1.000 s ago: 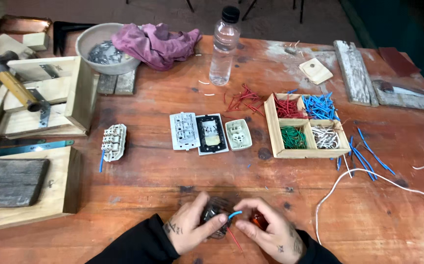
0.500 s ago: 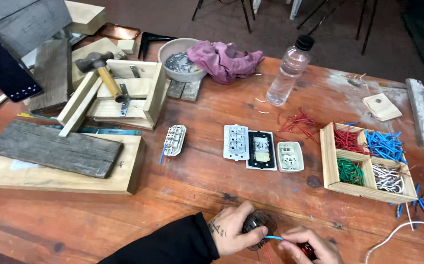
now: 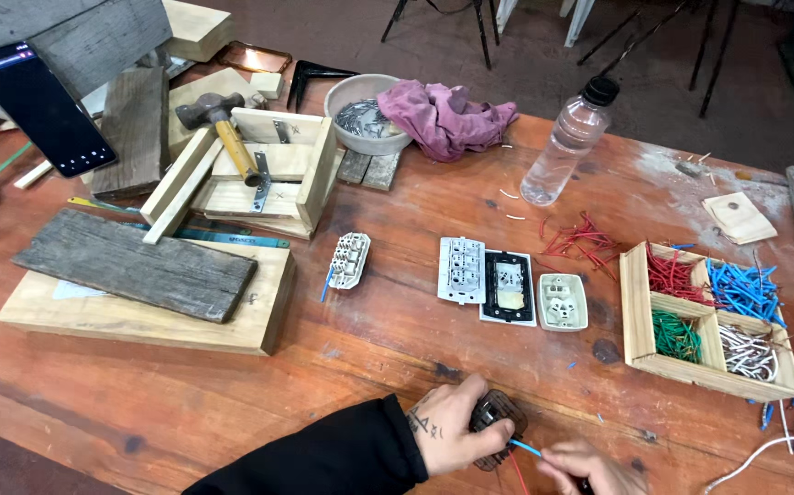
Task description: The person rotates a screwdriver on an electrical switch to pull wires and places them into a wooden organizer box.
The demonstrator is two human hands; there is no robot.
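My left hand grips a small dark brown socket module against the wooden table near its front edge. My right hand, partly cut off by the bottom of the frame, pinches a short blue wire whose end reaches the module. A red wire hangs from the module towards the frame's bottom. What else the right hand holds is hidden.
Three socket plates lie in a row mid-table, a white module to their left. A wooden tray of coloured wire pieces sits right. Boards, a hammer, a bowl, a pink rag, a bottle and a phone stand behind.
My view has swung left and back, so the boards and phone now show. Both hands have stayed together on the dark module and the blue wire.
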